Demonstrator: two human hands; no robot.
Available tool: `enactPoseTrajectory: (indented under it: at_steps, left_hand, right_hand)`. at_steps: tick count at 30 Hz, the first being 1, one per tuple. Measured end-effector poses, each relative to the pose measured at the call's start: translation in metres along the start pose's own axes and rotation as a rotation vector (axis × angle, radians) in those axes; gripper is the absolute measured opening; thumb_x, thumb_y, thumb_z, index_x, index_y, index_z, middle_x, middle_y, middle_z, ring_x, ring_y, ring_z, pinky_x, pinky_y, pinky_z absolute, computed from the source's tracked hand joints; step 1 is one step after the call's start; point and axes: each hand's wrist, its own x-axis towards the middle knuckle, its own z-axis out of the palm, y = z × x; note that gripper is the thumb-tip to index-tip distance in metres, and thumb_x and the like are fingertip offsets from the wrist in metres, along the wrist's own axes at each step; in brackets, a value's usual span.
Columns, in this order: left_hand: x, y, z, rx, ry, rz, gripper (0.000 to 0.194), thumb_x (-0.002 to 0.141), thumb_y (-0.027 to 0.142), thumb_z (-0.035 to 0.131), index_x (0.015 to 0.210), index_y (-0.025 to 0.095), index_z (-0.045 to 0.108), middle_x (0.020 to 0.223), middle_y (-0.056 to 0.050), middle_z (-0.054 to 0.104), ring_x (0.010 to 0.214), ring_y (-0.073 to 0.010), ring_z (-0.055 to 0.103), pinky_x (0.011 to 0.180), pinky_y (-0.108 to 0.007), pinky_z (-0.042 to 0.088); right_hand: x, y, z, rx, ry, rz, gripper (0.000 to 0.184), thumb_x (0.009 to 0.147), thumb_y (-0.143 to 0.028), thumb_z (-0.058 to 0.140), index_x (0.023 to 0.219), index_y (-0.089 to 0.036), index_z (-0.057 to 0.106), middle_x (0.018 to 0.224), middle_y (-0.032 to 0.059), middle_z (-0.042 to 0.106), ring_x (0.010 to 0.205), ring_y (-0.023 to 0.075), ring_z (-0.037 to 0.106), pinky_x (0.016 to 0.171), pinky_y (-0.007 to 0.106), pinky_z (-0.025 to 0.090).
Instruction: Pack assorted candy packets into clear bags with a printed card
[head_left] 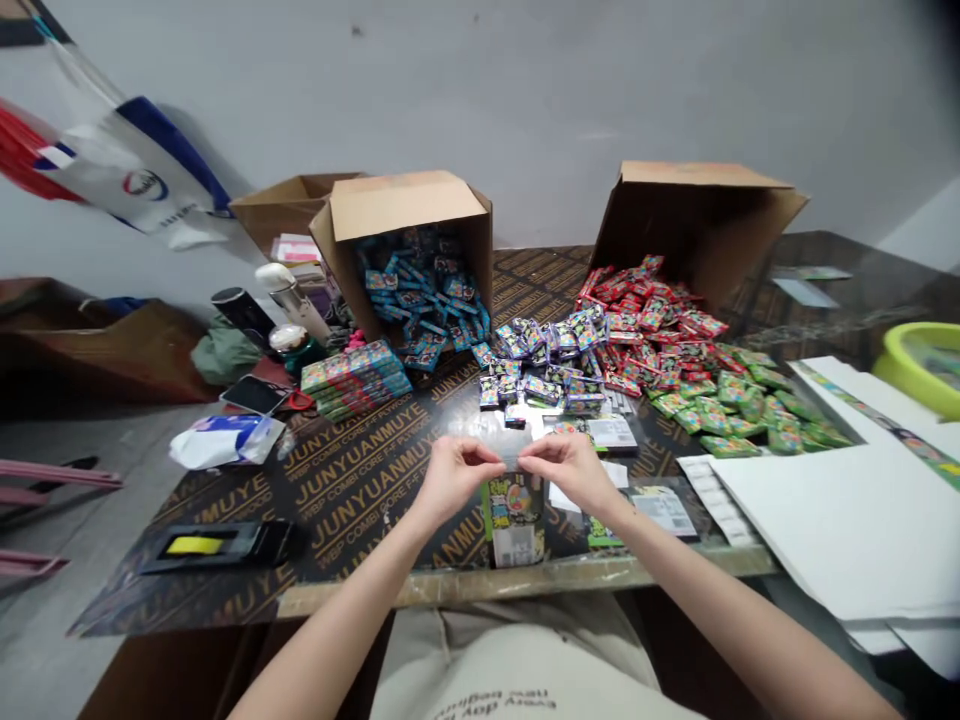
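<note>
My left hand (pixel 452 475) and my right hand (pixel 571 468) meet over the table's near edge, both pinching the top edge of a clear bag (pixel 513 515) that holds a colourful printed packet. The bag hangs upright between them. Just beyond my right hand lie more flat bags and cards (pixel 612 432). Behind them spreads a pile of small purple packets (pixel 541 360), red packets (pixel 651 318) and green packets (pixel 739 405).
A tipped cardboard box (pixel 409 215) spills blue packets; another box (pixel 697 215) lies behind the red ones. A stack of packet bundles (pixel 356 378), bottles, a phone (pixel 253 394), a tape dispenser (pixel 217 545) sit left. White sheets (pixel 840 520) and a yellow-green basin (pixel 922 365) are right.
</note>
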Motion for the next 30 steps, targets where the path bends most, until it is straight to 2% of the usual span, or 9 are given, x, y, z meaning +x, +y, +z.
enactPoseTrajectory:
  at_steps: [4,8,10,13,16,21,24,27,30]
  left_hand:
    - [-0.013,-0.003,-0.002,0.183,-0.030,0.252,0.012,0.071,0.026,0.066,0.076,0.016,0.071,0.084,-0.008,0.070,0.078,-0.0184,0.064,0.073,-0.029,0.049]
    - [-0.015,-0.008,-0.006,0.233,-0.028,0.321,0.009,0.072,0.022,0.065,0.076,0.016,0.071,0.089,-0.009,0.070,0.081,-0.0177,0.065,0.076,-0.028,0.048]
    - [-0.014,-0.011,-0.008,0.184,-0.013,0.284,0.007,0.072,0.020,0.065,0.070,0.015,0.070,0.082,-0.008,0.071,0.076,-0.0168,0.065,0.072,-0.026,0.049]
    - [-0.012,-0.020,-0.015,0.099,0.058,0.221,0.008,0.070,0.020,0.066,0.064,0.015,0.068,0.077,-0.007,0.070,0.073,-0.0169,0.065,0.068,-0.026,0.049]
    - [-0.010,-0.036,-0.029,-0.005,0.196,0.117,0.009,0.068,0.023,0.068,0.065,0.015,0.068,0.076,-0.007,0.070,0.073,-0.0182,0.065,0.069,-0.027,0.050]
    - [-0.019,-0.078,-0.063,0.035,0.504,-0.145,0.021,0.068,0.033,0.066,0.075,0.014,0.069,0.074,-0.006,0.070,0.070,-0.0187,0.064,0.066,-0.028,0.050]
    - [-0.039,-0.105,-0.077,0.346,0.387,-0.319,0.016,0.067,0.030,0.064,0.072,0.016,0.068,0.071,-0.006,0.069,0.070,-0.0207,0.064,0.069,-0.031,0.050]
    - [-0.051,-0.120,-0.074,0.597,0.340,-0.340,0.022,0.066,0.026,0.064,0.084,0.015,0.069,0.094,-0.012,0.068,0.095,-0.0280,0.061,0.087,-0.042,0.044]
    - [-0.041,-0.123,-0.053,0.725,0.173,-0.203,0.051,0.067,0.040,0.065,0.112,0.017,0.060,0.129,-0.014,0.050,0.124,-0.0313,0.038,0.104,-0.051,0.025]
  right_hand:
    - [-0.012,0.003,-0.004,-0.179,-0.031,-0.143,0.018,0.078,-0.031,0.059,0.086,-0.020,0.071,0.085,0.0054,0.071,0.077,0.0197,0.065,0.073,0.033,0.051]
    - [-0.021,0.010,-0.010,-0.332,-0.099,-0.366,0.025,0.082,-0.027,0.054,0.105,-0.026,0.065,0.111,0.0042,0.063,0.107,0.0206,0.056,0.097,0.040,0.039]
    - [-0.027,0.020,-0.011,-0.317,-0.079,-0.334,0.033,0.082,-0.029,0.054,0.115,-0.028,0.058,0.123,0.0039,0.055,0.116,0.0213,0.047,0.101,0.043,0.033]
    - [-0.041,0.045,-0.002,-0.195,0.012,-0.148,0.049,0.082,-0.033,0.053,0.130,-0.028,0.041,0.134,0.0059,0.043,0.120,0.0223,0.043,0.100,0.043,0.034]
    - [-0.044,0.069,0.021,-0.112,-0.070,0.029,0.046,0.080,-0.034,0.055,0.124,-0.023,0.047,0.112,0.0074,0.060,0.096,0.0207,0.058,0.084,0.037,0.046]
    - [0.006,0.080,0.052,-0.109,0.015,0.034,0.030,0.084,-0.035,0.046,0.107,-0.018,0.054,0.073,0.0015,0.060,0.068,0.0154,0.056,0.063,0.027,0.045]
    - [0.039,0.085,0.057,-0.295,-0.257,0.007,0.024,0.081,-0.036,0.051,0.089,-0.017,0.062,0.067,0.0019,0.058,0.064,0.0159,0.055,0.063,0.029,0.044]
    - [0.074,0.093,0.062,-0.485,-0.323,-0.142,0.033,0.071,-0.041,0.062,0.096,-0.019,0.064,0.098,0.0098,0.060,0.094,0.0238,0.054,0.084,0.038,0.041]
    - [0.139,0.085,0.079,-0.705,-0.204,-0.336,0.065,0.068,-0.049,0.063,0.125,-0.023,0.046,0.134,0.0152,0.036,0.123,0.0294,0.033,0.099,0.045,0.028]
